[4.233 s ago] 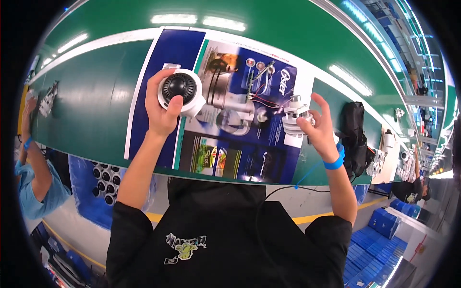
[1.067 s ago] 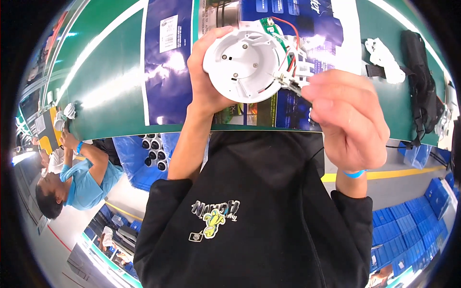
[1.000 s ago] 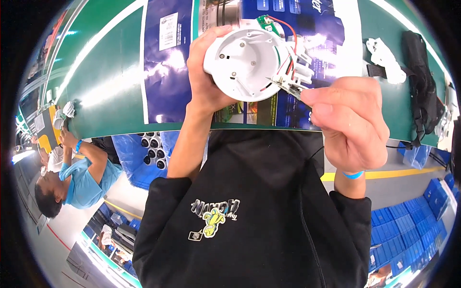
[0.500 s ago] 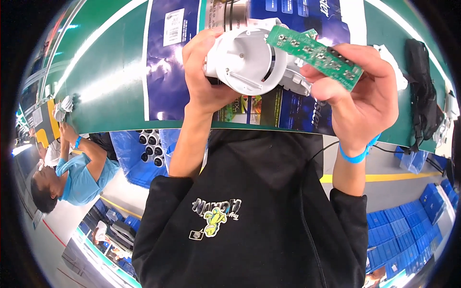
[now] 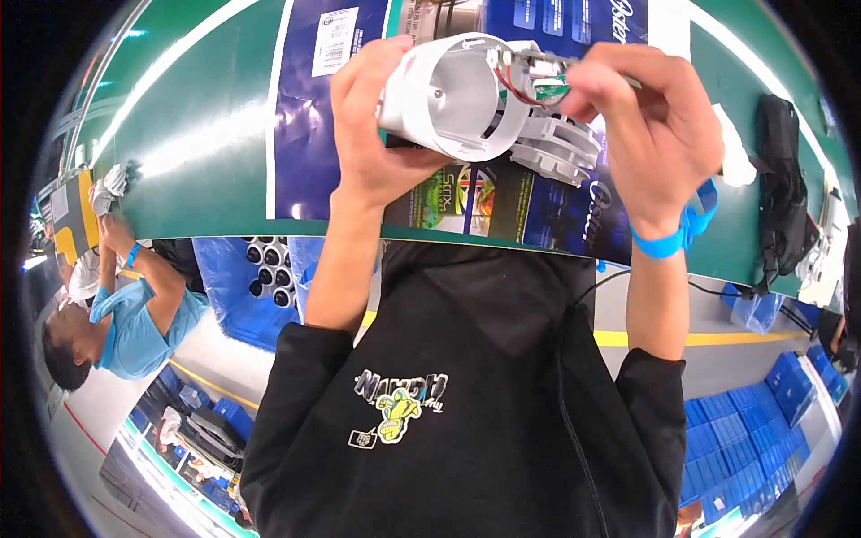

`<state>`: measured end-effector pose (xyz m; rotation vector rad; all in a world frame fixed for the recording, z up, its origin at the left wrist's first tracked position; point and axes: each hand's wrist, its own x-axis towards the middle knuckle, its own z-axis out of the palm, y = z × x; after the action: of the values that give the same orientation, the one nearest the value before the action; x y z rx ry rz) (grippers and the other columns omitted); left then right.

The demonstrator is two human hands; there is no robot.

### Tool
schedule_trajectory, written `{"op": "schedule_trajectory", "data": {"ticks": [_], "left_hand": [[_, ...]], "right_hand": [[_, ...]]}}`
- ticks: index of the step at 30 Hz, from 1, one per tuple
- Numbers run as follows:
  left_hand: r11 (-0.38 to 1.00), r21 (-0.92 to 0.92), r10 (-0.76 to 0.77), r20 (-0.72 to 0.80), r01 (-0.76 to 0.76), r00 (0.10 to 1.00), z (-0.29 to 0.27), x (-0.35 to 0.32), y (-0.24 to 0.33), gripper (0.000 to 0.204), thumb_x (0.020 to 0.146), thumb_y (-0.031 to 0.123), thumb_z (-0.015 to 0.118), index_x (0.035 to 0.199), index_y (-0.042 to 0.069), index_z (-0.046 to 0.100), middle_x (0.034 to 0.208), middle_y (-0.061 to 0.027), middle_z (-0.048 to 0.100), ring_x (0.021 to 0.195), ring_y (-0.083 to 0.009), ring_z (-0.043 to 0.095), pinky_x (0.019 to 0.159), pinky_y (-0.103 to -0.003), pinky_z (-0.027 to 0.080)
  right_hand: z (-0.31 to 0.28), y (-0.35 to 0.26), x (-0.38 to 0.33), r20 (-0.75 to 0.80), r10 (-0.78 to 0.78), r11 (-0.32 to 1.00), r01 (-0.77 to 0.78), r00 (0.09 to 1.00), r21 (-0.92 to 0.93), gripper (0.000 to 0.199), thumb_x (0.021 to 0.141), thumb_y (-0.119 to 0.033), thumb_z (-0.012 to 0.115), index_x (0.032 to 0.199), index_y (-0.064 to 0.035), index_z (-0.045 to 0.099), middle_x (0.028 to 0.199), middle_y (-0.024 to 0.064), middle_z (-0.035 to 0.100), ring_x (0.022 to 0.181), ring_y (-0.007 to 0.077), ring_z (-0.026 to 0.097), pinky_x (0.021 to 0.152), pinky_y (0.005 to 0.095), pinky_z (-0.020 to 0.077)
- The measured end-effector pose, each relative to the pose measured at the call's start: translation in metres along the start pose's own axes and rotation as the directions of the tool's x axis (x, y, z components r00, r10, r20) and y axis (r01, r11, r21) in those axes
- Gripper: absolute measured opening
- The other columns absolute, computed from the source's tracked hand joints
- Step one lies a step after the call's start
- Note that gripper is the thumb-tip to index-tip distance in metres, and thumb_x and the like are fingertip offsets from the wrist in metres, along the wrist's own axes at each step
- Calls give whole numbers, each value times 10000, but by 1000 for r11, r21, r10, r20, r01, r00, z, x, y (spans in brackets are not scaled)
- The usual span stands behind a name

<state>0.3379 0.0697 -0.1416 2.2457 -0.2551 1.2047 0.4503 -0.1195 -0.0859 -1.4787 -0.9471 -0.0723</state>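
Note:
My left hand [image 5: 363, 121] is wrapped round a white cylindrical plastic housing [image 5: 417, 103], whose open round end faces me. Pinched in my right hand [image 5: 659, 134] at the right rim of the housing is a green circuit board [image 5: 550, 88], now edge-on and largely hidden by the fingers. Red and dark wires [image 5: 508, 82] curve between the board and the housing. Below the board, a ribbed white plastic part [image 5: 556, 154] sits beside the housing; whether it is joined to it I cannot tell. A blue band circles my right wrist.
Printed blue sheets [image 5: 300, 170] cover part of the green table [image 5: 197, 170]. At the right lie a white crumpled item [image 5: 735, 152] and a black strap-like bundle [image 5: 778, 179]. A co-worker in blue [image 5: 148, 327] is at the left, near a blue lined bin [image 5: 229, 296] of round black-and-white parts.
My right hand has turned the circuit board from face-up to edge-on and brought it up and left against the housing's rim. The wires have come into view.

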Motion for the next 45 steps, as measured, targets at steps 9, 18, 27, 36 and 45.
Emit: {"op": "schedule_trajectory", "data": {"ticks": [9, 18, 27, 36, 45], "left_hand": [[993, -59, -93, 136, 102, 986, -16, 19, -4, 913, 436, 141, 892, 1232, 40, 458, 1184, -120, 561, 1097, -301, 518, 899, -378, 441], [991, -84, -74, 296, 103, 952, -32, 40, -19, 873, 450, 124, 885, 1224, 46, 488, 1194, -119, 557, 1099, -305, 525, 908, -381, 447], [998, -46, 48, 399, -32, 916, -28, 66, -38, 876, 474, 99, 866, 1255, 33, 474, 1222, -139, 555, 1131, -298, 515, 948, -376, 416], [991, -125, 48, 661, 47, 749, -26, 107, -19, 784, 561, 146, 831, 1255, 40, 482, 1236, -135, 492, 1111, -356, 485, 943, -443, 396], [970, -237, 85, 516, 46, 852, -3, 85, -34, 846, 472, 84, 835, 1254, 91, 512, 1244, -110, 528, 1144, -303, 503, 956, -374, 423]], "right_hand": [[8, 5, 10, -34, 230, 964, -233, 973, -127, 72, 823, -13, 672, 848, 42, 633, 700, 69, 642, 589, 93, 611, 528, 188, 482], [-3, 5, 21, 93, 253, 904, -201, 963, -377, 80, 769, -74, 737, 764, -22, 677, 595, 4, 600, 520, 32, 551, 464, 167, 422], [-11, -1, 48, 181, 411, 815, -271, 893, -512, 224, 767, -205, 755, 687, -36, 632, 514, -10, 534, 411, 38, 452, 407, 204, 348], [-13, 8, 46, 232, 357, 837, -199, 905, -510, 173, 798, -193, 717, 787, -32, 652, 527, 24, 539, 433, 71, 492, 422, 235, 384], [-40, 34, 46, 364, 544, 836, -452, 756, -310, 182, 918, -110, 560, 1052, -18, 642, 784, 28, 642, 689, 76, 578, 652, 222, 477]]}}
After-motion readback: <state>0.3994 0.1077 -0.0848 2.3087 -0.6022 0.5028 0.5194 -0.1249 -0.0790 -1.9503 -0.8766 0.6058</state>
